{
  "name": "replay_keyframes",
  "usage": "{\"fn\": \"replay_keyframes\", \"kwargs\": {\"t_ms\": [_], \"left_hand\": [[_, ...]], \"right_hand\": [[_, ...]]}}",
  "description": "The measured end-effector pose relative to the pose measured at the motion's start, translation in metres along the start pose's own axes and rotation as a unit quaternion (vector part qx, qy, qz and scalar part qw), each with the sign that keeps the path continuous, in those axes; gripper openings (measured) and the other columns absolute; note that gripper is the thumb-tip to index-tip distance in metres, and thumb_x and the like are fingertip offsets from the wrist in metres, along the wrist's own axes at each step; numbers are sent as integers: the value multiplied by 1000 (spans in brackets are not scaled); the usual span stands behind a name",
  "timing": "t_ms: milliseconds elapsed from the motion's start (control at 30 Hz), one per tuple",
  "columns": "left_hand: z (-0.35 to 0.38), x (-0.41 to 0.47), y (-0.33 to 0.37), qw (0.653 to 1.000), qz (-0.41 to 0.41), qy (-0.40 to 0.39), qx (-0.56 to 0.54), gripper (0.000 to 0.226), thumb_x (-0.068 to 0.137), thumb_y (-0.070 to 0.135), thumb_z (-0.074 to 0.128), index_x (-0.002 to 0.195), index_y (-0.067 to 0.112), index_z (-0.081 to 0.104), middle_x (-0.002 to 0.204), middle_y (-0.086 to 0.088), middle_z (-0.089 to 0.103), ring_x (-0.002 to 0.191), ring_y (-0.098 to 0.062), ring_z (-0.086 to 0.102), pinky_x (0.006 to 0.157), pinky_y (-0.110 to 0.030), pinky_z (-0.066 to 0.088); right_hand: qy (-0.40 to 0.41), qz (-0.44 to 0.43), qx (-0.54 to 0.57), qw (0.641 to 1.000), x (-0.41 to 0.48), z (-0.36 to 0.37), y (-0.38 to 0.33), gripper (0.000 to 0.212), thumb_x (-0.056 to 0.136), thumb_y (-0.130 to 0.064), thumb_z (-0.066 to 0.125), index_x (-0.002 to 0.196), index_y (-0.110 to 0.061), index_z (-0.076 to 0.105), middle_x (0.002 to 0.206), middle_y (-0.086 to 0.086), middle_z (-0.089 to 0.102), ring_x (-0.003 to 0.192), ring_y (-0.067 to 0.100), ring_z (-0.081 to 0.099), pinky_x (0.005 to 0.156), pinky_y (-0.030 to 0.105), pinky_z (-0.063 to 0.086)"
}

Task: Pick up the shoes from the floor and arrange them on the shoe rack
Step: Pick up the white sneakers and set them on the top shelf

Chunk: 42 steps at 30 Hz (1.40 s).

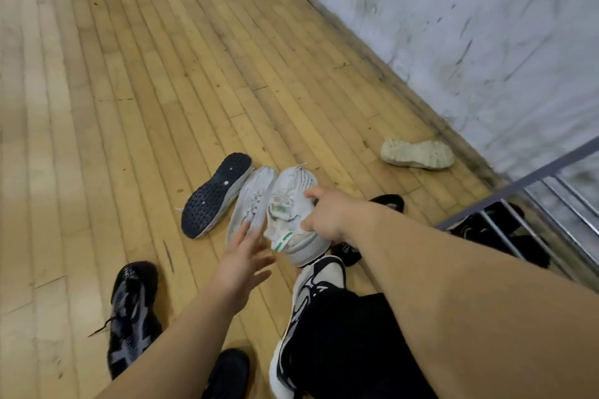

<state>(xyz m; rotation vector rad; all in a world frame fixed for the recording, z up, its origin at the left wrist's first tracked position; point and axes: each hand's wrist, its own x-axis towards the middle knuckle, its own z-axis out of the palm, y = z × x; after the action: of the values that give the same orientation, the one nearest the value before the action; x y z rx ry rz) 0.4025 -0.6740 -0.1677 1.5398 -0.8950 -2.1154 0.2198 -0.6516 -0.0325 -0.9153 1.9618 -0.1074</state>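
My right hand [324, 215] grips a white sneaker with a green heel tab [293, 204] at its collar, just above the wooden floor. Beside it on the left lies a second white sneaker [254, 197]. My left hand [241, 264] is stretched toward that one with fingers spread, its fingertips at the shoe's heel end. A shoe with a dark blue sole [215, 194] lies on its side further left. A black and grey sneaker [133, 311] sits at lower left. The metal shoe rack [531, 185] stands at the right by the wall, with dark shoes on it.
A pale upturned shoe [416, 153] lies near the grey wall [453, 26]. Black shoes [387, 201] lie behind my right forearm. My own foot wears a white and black sneaker [311, 295]; a black shoe [228, 372] is at the bottom edge.
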Motion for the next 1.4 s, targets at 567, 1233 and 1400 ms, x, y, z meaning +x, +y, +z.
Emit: {"fn": "replay_keyframes", "kwargs": {"t_ms": [567, 1233, 1400], "left_hand": [[51, -5, 32, 990, 68, -124, -14, 56, 101, 13, 58, 151, 34, 45, 132, -2, 70, 117, -30, 69, 102, -53, 51], [264, -194, 115, 828, 302, -410, 235, 67, 93, 16, 75, 143, 50, 46, 116, -2, 76, 105, -23, 74, 95, -51, 57], [332, -267, 85, 729, 379, -479, 310, 68, 86, 27, 80, 131, 64, 46, 119, 6, 71, 102, -11, 73, 96, -46, 57]], "right_hand": [[-2, -18, 22, 1000, 4, -10, 6, 72, 101, -12, 58, 162, -27, 22, 156, 7, 42, 129, 28, 54, 105, 41, 51], [224, -82, 223, 945, -309, -153, 166, 62, 88, 7, 72, 135, -31, 58, 128, 7, 63, 110, 14, 68, 81, 34, 62], [348, -57, 240, 905, -407, -126, 236, 63, 84, 8, 76, 131, -30, 58, 127, 8, 66, 92, 7, 72, 91, 37, 60]]}}
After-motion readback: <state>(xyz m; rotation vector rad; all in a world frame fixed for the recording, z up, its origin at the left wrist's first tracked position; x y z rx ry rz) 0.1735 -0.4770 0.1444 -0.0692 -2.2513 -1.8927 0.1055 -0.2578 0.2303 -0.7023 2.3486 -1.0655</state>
